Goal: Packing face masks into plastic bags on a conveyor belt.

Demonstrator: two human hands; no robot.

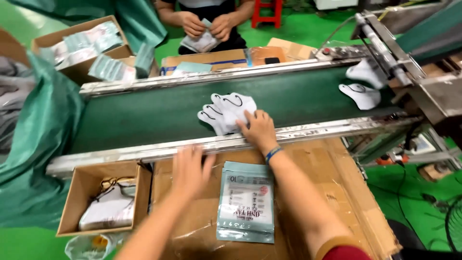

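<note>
A: The right hand lies flat on the small stack of white face masks in the middle of the frame, on the green conveyor belt. The grip is loose: fingers spread over the near edge of the stack, pressing, not closed round it.

B: And the left hand?

A: Lower centre, blurred, open and holding nothing, hovering over the cardboard-covered table, just left of the pale flat pouches lying there.

B: What could go wrong?

A: The stack is fanned, its black ear loops showing. My guess is that a flat palm could take only the top masks if it drags them, leaving the lowest on the belt. The metal rail sits between belt and table, so an edge or loop might snag on it.

B: More coming?

A: Two more masks lie at the right of the frame, beneath the machine's outlet. If the belt runs, they may reach the stack and mix with it; I cannot tell that it is moving.

B: Anyone else?

A: At the top centre, another person's hands hold a pouch, well apart. A small box at lower left holds loose masks.
</note>
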